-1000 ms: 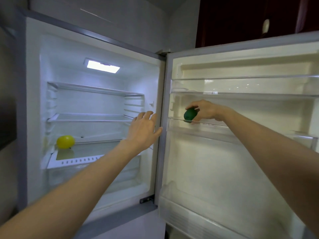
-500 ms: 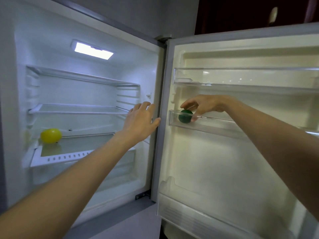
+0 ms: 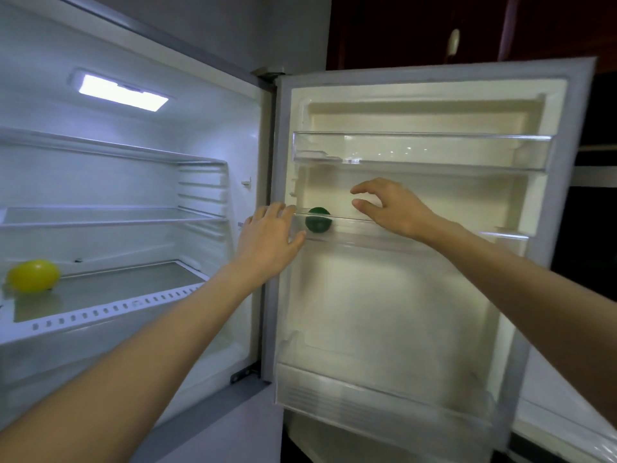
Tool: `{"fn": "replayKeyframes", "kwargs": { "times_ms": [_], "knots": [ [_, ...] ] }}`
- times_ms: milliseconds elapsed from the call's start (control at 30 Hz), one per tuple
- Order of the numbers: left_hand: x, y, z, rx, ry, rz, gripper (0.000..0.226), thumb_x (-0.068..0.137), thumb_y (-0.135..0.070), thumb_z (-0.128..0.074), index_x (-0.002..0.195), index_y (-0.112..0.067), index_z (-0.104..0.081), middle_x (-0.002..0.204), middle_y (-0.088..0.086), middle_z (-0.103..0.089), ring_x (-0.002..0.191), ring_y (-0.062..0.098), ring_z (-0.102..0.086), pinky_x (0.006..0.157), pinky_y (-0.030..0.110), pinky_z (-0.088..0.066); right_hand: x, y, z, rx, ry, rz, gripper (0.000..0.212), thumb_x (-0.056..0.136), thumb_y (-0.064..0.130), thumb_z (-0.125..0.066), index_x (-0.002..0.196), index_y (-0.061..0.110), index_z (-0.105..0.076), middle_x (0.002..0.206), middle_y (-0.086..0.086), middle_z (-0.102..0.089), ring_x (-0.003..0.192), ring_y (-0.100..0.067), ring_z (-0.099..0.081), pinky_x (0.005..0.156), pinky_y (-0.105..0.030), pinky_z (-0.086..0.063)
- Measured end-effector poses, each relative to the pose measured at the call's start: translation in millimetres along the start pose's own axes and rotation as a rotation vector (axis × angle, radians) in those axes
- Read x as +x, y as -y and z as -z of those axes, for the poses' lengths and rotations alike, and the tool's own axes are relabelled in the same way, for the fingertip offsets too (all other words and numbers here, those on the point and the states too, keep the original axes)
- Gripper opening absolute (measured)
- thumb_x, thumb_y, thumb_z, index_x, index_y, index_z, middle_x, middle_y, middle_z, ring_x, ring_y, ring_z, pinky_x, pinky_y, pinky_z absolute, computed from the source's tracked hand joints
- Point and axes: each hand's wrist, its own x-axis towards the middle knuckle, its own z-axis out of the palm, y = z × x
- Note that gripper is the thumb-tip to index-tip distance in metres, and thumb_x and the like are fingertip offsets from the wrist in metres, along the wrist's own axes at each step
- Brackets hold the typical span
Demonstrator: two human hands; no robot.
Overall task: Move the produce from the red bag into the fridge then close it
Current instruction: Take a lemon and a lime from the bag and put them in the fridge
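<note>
A: Hands status?

B: Right hand [image 3: 392, 207] spread, fingers loosely curved, holding nothing. It hangs just right of the green fruit [image 3: 318, 220], not touching it. Left hand [image 3: 268, 238] flat, fingers straight, at the hinge-side edge of the fridge door [image 3: 384, 305], fingertips at the left end of the middle door bin [image 3: 347, 233]. Can't tell for certain whether it presses on it.

A: Change vs half a second back?

B: The right hand was pinching the green fruit at the bin rim. Now it has let go and pulled off to the right. The left hand shifted right, from the cabinet opening onto the door edge.

A: Where's the produce?

B: Green fruit sits in the middle door bin, near its left end, behind the clear front wall. Looks near-round, so no clear long axis. Yellow fruit [image 3: 33, 275] lies on the lower glass shelf [image 3: 127, 289] at far left, long axis roughly left-right.
</note>
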Motion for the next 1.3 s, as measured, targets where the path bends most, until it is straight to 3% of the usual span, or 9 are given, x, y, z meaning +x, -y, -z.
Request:
{"fn": "replayKeyframes", "kwargs": {
  "times_ms": [167, 400, 600, 733, 867, 1067, 1300],
  "knots": [
    [-28, -34, -1, 0.01, 0.017, -0.008, 0.053, 0.091, -0.037, -0.048, 0.138, -0.013, -0.039, 0.141, 0.008, -0.042, 0.128, 0.031, -0.039, 0.103, 0.041, -0.034, -63, -5, 15, -0.123, -0.187, -0.056, 0.036, 0.095, 0.035, -0.047, 0.127, 0.02, -0.054, 0.13, 0.0, -0.053, 0.121, -0.02, -0.046, 0.089, -0.032, -0.04],
    [-81, -121, -19, -0.001, 0.062, -0.035, 0.054, 0.093, -0.04, -0.045, 0.139, -0.013, -0.037, 0.145, 0.01, -0.038, 0.131, 0.029, -0.035, 0.106, 0.04, -0.031, -191, -35, 46, -0.253, -0.281, -0.098, 0.036, 0.093, 0.027, -0.051, 0.125, 0.011, -0.055, 0.126, -0.009, -0.054, 0.122, -0.025, -0.044, 0.099, -0.036, -0.036],
    [-140, -236, -54, -0.066, 0.115, -0.083, 0.053, 0.093, -0.038, -0.045, 0.139, -0.012, -0.038, 0.146, 0.01, -0.037, 0.134, 0.03, -0.033, 0.106, 0.04, -0.031, -331, -98, 81, -0.307, -0.222, -0.246, 0.035, 0.093, 0.026, -0.05, 0.121, 0.006, -0.057, 0.121, -0.012, -0.057, 0.122, -0.031, -0.046, 0.102, -0.042, -0.039],
    [-181, -318, -84, -0.133, 0.19, -0.118, 0.052, 0.092, -0.035, -0.049, 0.137, -0.01, -0.042, 0.144, 0.013, -0.04, 0.132, 0.033, -0.034, 0.105, 0.043, -0.031, -434, -136, 112, -0.352, -0.142, -0.435, 0.04, 0.095, 0.029, -0.048, 0.13, 0.011, -0.051, 0.136, -0.011, -0.049, 0.133, -0.028, -0.036, 0.111, -0.041, -0.03],
    [-216, -406, -113, -0.232, 0.248, -0.224, 0.051, 0.084, -0.032, -0.053, 0.127, -0.004, -0.052, 0.131, 0.019, -0.052, 0.119, 0.039, -0.048, 0.096, 0.046, -0.04, -526, -168, 145, -0.416, -0.097, -0.581, 0.041, 0.096, 0.028, -0.047, 0.132, 0.01, -0.049, 0.139, -0.014, -0.046, 0.135, -0.03, -0.033, 0.111, -0.042, -0.028],
    [-263, -539, -156, -0.356, 0.372, -0.425, 0.05, 0.085, -0.031, -0.061, 0.128, -0.006, -0.052, 0.131, 0.017, -0.052, 0.119, 0.037, -0.048, 0.096, 0.046, -0.041, -643, -207, 188, -0.483, -0.073, -0.84, 0.04, 0.093, 0.026, -0.05, 0.129, 0.007, -0.053, 0.136, -0.019, -0.049, 0.131, -0.035, -0.038, 0.11, -0.045, -0.031],
    [-289, -692, -202, -0.492, 0.489, -0.621, 0.056, 0.091, -0.04, -0.049, 0.138, -0.013, -0.04, 0.145, 0.011, -0.039, 0.132, 0.031, -0.034, 0.108, 0.042, -0.029, -753, -256, 248, -0.603, -0.011, -1.079, 0.042, 0.093, 0.028, -0.05, 0.13, 0.008, -0.051, 0.138, -0.018, -0.048, 0.134, -0.036, -0.035, 0.109, -0.043, -0.027]
  ]
}}
